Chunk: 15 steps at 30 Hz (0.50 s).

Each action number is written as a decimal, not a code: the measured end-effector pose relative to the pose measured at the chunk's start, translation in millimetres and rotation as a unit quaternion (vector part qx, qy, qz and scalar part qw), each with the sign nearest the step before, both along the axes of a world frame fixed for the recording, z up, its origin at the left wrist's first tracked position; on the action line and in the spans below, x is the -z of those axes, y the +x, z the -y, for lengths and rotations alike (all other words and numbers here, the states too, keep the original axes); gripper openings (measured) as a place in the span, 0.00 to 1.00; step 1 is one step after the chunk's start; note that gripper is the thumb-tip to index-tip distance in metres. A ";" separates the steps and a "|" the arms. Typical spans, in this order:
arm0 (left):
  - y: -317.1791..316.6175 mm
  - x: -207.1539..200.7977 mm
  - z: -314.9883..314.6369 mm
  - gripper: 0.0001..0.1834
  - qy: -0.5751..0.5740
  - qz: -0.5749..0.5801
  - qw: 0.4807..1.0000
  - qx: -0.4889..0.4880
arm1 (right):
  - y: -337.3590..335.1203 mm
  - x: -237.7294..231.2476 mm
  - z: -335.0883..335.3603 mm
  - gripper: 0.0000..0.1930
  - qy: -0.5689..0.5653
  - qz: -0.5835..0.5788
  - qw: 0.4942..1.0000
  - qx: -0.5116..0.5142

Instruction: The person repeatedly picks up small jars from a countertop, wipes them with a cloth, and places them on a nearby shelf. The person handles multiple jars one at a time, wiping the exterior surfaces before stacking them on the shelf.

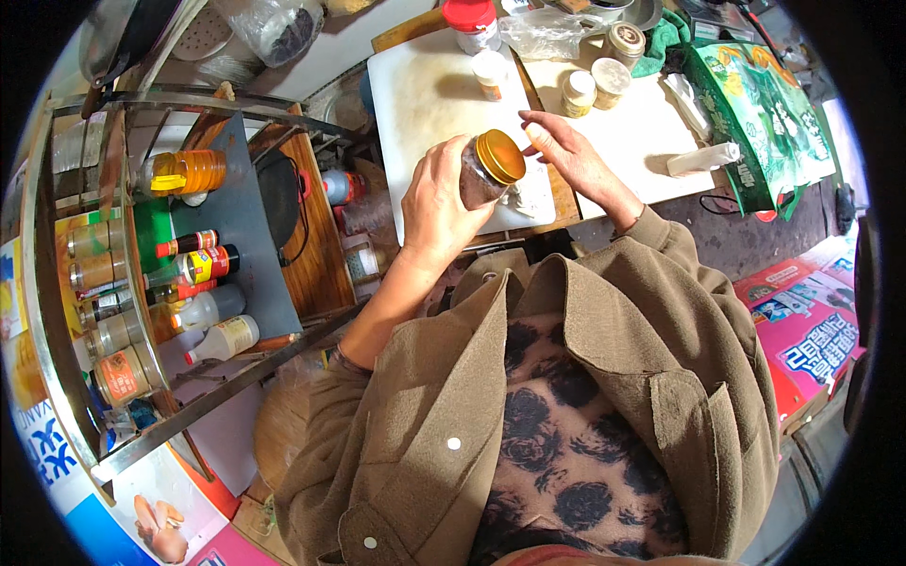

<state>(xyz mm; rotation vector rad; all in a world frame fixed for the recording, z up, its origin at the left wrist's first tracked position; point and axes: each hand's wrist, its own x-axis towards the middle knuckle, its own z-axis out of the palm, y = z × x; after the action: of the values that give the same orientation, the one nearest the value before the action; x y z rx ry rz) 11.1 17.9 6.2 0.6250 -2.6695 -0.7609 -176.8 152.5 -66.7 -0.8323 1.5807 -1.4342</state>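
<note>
My left hand (441,203) is wrapped around a clear jar with dark contents (478,186). The jar is tilted, and its gold screw lid (500,157) is on. To the right of the lid, my right hand (571,156) holds nothing; its fingers are apart and a small gap shows between them and the lid. Beneath both hands lies a white cutting board (415,104). Just below the jar, a crumpled white thing (531,198) rests on the board. A small white-lidded container (491,71) stands farther back.
Several small jars (612,80) stand at the back right, near a green shopping bag (760,123). A white bottle (703,158) lies at the right edge of the table. Behind the board is a red-lidded jar (469,21). A metal rack (123,453) with several bottles stands at left.
</note>
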 end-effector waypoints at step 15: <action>11.9 75.3 19.2 0.55 0.229 0.154 0.956 -0.102 | 50.9 151.4 -6.1 0.31 0.145 -0.473 0.858 -0.140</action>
<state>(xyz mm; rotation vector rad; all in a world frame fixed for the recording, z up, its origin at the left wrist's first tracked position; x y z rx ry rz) 23.1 -1.3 -69.1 1.2017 -2.6385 -1.3318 -125.9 158.6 -218.1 -1.6392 2.1728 -0.5175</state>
